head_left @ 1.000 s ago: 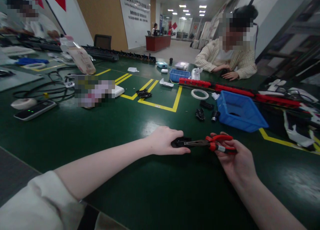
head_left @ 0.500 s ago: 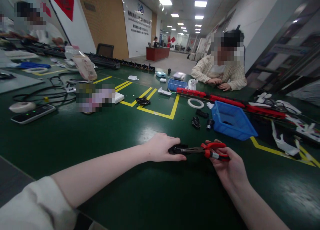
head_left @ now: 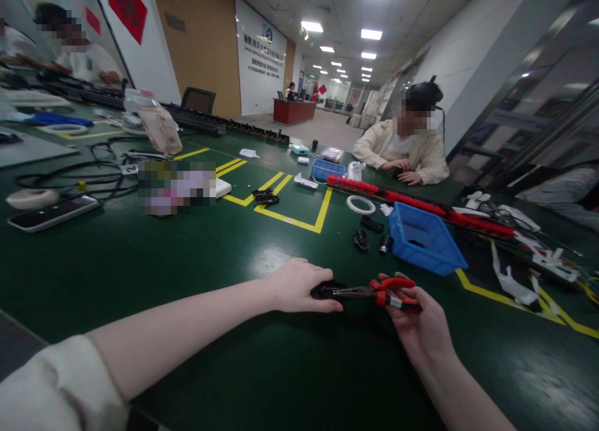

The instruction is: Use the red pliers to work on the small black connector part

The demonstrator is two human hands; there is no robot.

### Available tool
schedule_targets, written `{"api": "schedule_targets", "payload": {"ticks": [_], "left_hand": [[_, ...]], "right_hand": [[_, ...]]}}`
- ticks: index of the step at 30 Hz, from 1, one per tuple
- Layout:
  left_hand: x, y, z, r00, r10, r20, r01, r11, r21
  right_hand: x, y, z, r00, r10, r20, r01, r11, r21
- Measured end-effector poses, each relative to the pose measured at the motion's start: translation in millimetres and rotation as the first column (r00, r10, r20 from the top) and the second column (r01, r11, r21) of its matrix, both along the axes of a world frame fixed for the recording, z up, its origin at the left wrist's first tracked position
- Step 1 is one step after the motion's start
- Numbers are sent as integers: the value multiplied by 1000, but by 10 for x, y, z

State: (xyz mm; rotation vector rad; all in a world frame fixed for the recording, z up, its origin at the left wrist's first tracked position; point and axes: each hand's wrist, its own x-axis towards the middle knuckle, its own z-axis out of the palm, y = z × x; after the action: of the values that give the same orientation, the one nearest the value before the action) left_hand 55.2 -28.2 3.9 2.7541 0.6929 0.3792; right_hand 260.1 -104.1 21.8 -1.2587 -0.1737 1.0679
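Note:
My left hand [head_left: 299,286] rests on the green table [head_left: 196,269], its fingers closed round a small black plastic part [head_left: 327,289]. My right hand [head_left: 421,331] grips the red handles of a pair of long-nose pliers [head_left: 390,292]. The pliers' dark jaws point left and reach into the black part. Both hands sit near the table's middle, close to me.
A blue bin [head_left: 421,239] stands just beyond my right hand, with small black parts [head_left: 361,239] and a white tape ring [head_left: 360,204] beside it. Red power strips [head_left: 421,200] run along the table. A seated person [head_left: 402,153] works opposite. A phone [head_left: 47,211] and cables [head_left: 93,169] lie left.
The view has tilted upward, so hands and table contents appear lower in the frame. My hands keep the same grip on the part and pliers.

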Motion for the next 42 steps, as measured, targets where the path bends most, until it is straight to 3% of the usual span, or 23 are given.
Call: {"api": "schedule_targets", "payload": {"ticks": [15,24,42], "left_hand": [[-4,-12,39,1000,-10,-4,10,999,-43],[-12,-7,20,1000,-12,-13,12,1000,-3],[-4,-10,6,999,-33,27,33,999,-11]], "right_hand": [[-5,3,-1,999,22,-32,-21,1000,23],[41,16,-65,999,48,-18,-48,999,22],[-7,4,20,1000,7,-3,-7,1000,19]]}}
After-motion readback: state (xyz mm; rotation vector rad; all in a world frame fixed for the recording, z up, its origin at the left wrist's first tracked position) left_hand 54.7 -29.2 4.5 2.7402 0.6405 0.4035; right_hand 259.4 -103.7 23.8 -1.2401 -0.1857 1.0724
